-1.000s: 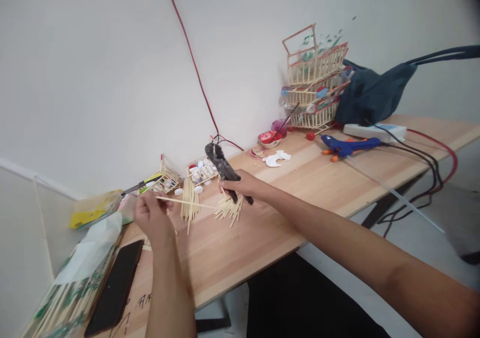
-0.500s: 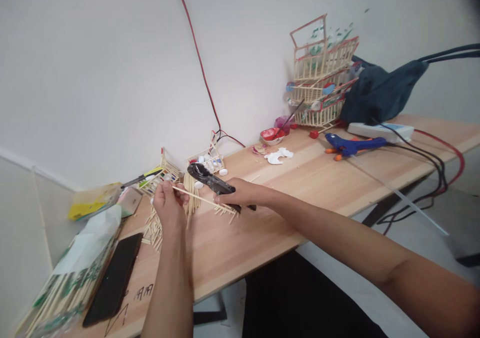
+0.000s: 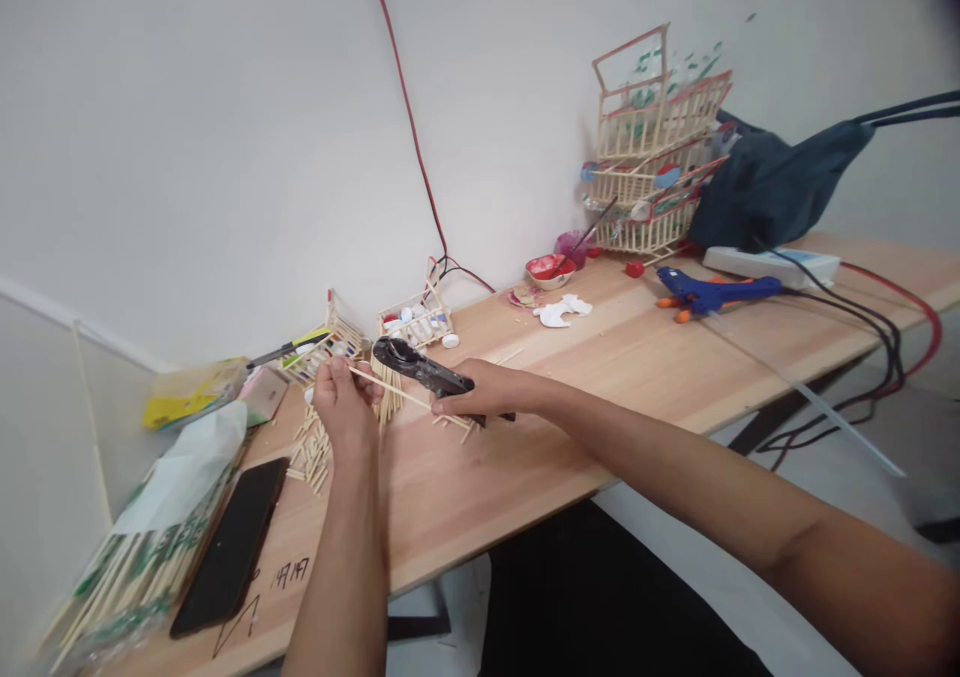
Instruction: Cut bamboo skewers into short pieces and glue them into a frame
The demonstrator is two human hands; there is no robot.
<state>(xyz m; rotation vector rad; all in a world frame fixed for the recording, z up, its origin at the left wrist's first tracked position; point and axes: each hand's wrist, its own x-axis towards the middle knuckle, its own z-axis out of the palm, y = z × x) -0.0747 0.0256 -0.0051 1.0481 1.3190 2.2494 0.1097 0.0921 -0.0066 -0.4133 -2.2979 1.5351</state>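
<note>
My hands are apart: the left hand (image 3: 349, 392) pinches a thin stick (image 3: 409, 395), the right hand (image 3: 487, 389) grips black pliers (image 3: 420, 365). The stick runs along the near side of the pliers — whole, I'd judge, so left to cut. Many short pieces (image 3: 311, 449) already lie left of the pliers. My wooden bench (image 3: 465, 507) stands against a pale wall (image 3: 225, 157); stacked stick baskets (image 3: 626, 139) rise beyond the pliers, to the right.

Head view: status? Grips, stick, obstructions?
Left grip pinching thin stick. Right grip holding black pliers, close to stick. Short sticks beside left forearm, apparently not in the way.
</note>
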